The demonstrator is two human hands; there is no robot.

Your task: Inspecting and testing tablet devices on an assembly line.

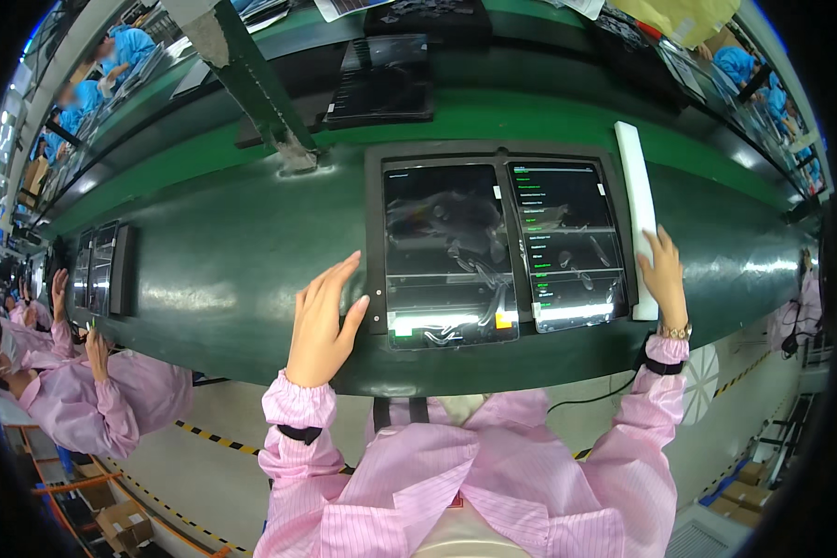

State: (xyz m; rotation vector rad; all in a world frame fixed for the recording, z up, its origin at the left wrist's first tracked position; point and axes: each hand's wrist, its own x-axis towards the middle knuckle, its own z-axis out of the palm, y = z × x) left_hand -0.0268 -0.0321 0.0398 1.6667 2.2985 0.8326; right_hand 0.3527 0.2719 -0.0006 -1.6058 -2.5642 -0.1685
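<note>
A dark foam tray (375,200) lies on the green bench in front of me. Two tablets in clear film sit side by side in it. The left tablet (437,251) has a mostly dark screen with small green and orange patches at its lower corners. Lines of green and white text run down the lit screen of the right tablet (577,246). My left hand (324,321) is open beside the tray's left edge, fingers stretched and holding nothing. Along the tray's right side stands a white foam strip (634,181). My right hand (662,274) rests against it, fingers extended.
A green metal post (256,84) rises behind the tray. More wrapped tablets (378,79) lie on the far dark belt. At left, a co-worker in pink (102,391) sits by another tray (121,270) with tablets. A round stool (700,386) stands at lower right.
</note>
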